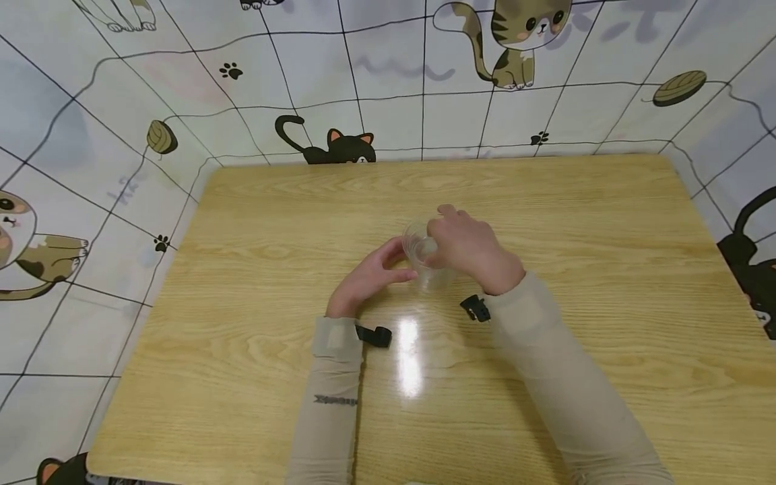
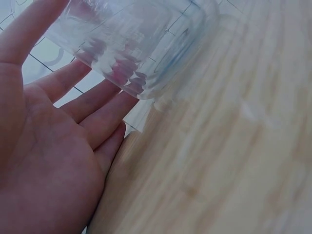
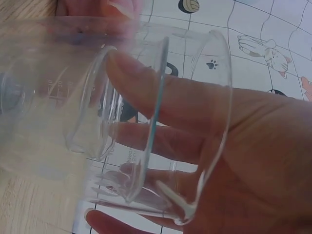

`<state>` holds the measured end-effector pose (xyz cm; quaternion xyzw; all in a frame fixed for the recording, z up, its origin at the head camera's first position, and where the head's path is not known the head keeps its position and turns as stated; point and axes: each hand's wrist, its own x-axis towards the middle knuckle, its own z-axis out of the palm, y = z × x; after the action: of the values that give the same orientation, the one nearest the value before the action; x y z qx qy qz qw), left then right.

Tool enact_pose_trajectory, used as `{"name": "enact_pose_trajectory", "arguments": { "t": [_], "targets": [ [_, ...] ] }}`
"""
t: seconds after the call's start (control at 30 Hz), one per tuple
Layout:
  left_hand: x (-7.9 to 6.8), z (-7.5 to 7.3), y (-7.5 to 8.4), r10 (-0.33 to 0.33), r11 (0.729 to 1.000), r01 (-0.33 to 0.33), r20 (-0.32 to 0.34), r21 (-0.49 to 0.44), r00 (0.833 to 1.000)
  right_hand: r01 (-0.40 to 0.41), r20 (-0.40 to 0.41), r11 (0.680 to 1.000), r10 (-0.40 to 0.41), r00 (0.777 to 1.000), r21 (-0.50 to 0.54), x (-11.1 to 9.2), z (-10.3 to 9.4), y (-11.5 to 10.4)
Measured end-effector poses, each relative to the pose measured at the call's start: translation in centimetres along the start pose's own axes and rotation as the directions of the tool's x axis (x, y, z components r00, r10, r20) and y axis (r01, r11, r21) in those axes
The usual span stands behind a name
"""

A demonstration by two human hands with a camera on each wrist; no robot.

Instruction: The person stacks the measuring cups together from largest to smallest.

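Several clear beakers nest one inside another in front of both hands. The outer beaker (image 1: 433,279) is close over the tabletop, and its wall fills the top of the left wrist view. My left hand (image 1: 371,275) holds it from the left, thumb and fingers on either side. Opposite, my right hand (image 1: 469,246) reaches over the mouth. In the right wrist view its thumb (image 3: 129,73) dips inside the rims toward an inner beaker (image 3: 80,129), while its other fingers show through the glass. Faint graduation marks appear on the glass. I cannot tell exactly which wall the right fingers pinch.
A wood-grain table (image 1: 254,222) spreads under both arms. White walls with cat drawings and a grid pattern stand at its back and sides. Black straps (image 1: 374,336) stick out from both sleeves. A bright light reflection lies between the forearms.
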<state>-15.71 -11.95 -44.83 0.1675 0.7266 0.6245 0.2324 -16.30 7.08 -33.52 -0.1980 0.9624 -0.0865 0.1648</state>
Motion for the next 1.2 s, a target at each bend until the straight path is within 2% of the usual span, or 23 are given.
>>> {"name": "enact_pose_trajectory", "arguments": {
  "t": [0.17,0.37,0.67,0.87,0.97,1.1,1.2],
  "targets": [
    [0.7,0.0,-1.1,0.018,0.999,-0.018,-0.017,0.037,1.000,-0.001,0.016,1.000,0.001,1.000,0.011,0.0,-0.3,0.3],
    [0.8,0.0,-1.2,0.029,0.998,-0.028,-0.024,0.059,0.999,-0.002,0.028,1.000,0.002,1.000,0.023,0.0,-0.4,0.5],
    [0.0,0.2,1.1,0.006,1.000,-0.006,0.018,0.009,1.000,0.066,0.007,0.991,-0.067,0.998,0.115,0.0,-0.2,1.7],
    [-0.3,0.2,1.6,-0.006,1.000,0.005,0.023,0.030,1.000,0.095,-0.023,0.980,-0.093,0.995,0.174,-0.4,0.0,2.4],
    [-0.2,0.2,1.4,-0.011,1.000,0.011,0.018,0.024,1.000,0.107,-0.034,0.973,-0.102,0.994,0.207,-0.6,0.1,2.4],
    [0.2,0.1,0.0,-0.002,0.999,0.002,-0.003,0.037,1.000,0.125,-0.063,0.958,-0.113,0.992,0.258,-0.9,0.5,2.4],
    [-0.1,0.0,0.3,-0.016,0.998,0.016,0.000,0.054,1.000,0.149,-0.103,0.946,-0.124,0.987,0.287,-1.0,0.9,2.3]
  ]
}}
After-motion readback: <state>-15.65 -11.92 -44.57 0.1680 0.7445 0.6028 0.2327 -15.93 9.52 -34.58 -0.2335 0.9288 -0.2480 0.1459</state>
